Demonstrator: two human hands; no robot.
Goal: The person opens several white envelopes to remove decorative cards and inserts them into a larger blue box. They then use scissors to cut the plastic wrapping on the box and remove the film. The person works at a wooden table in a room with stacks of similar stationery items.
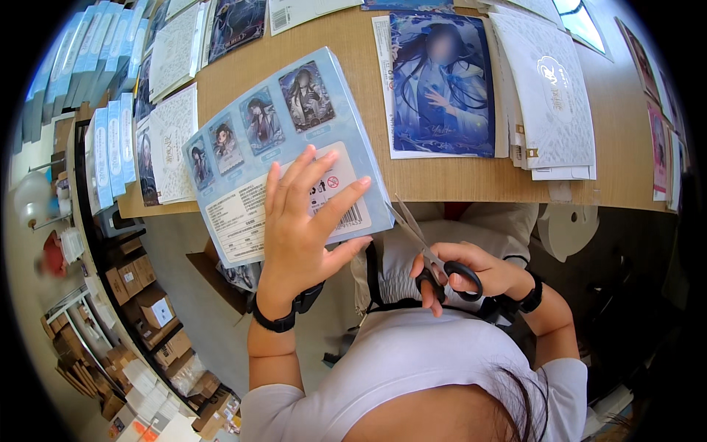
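Note:
A light blue flat box [243, 132] with several small character pictures and a white printed label lies tilted over the near edge of the table. My left hand [305, 210] rests on its face, fingers spread and flat. In my right hand [464, 274] is a pair of scissors [414, 227] with black handles, my fingers through the loops. The blades are parted a little, and their tips are close to the box's lower right corner; whether they touch it I cannot tell.
On the wooden table [456, 180] stand a blue illustrated card stack [442, 88] and white patterned envelopes [556, 103]. More envelopes [177, 140] and upright light blue boxes [110, 155] line the left. Shelves with cardboard boxes [155, 306] stand lower left. A white roll [567, 228] hangs under the table's right side.

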